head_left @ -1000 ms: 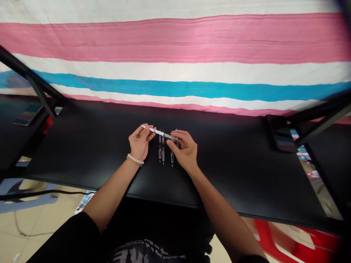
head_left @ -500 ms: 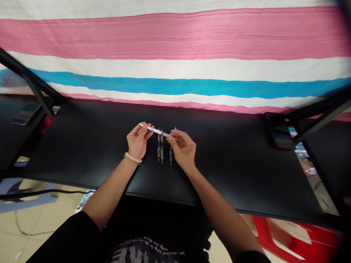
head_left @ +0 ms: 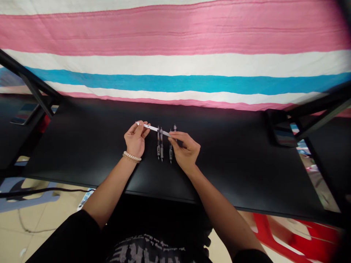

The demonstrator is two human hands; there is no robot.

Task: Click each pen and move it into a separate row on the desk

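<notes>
A thin white pen is held level above the black table, between both my hands. My left hand, with a bead bracelet at the wrist, pinches its left end. My right hand pinches its right end between thumb and fingers. Under the pen, three dark pens lie side by side on the table, pointing away from me, between my two hands.
A striped pink, white and blue cloth hangs behind the table. Black metal frame bars stand at the left and right. A red plastic stool is under the table's right side, a cable on the floor at left.
Both hands and the white pen have drifted slightly up and left in the picture as the head view shifted; the grip on the pen is the same.
</notes>
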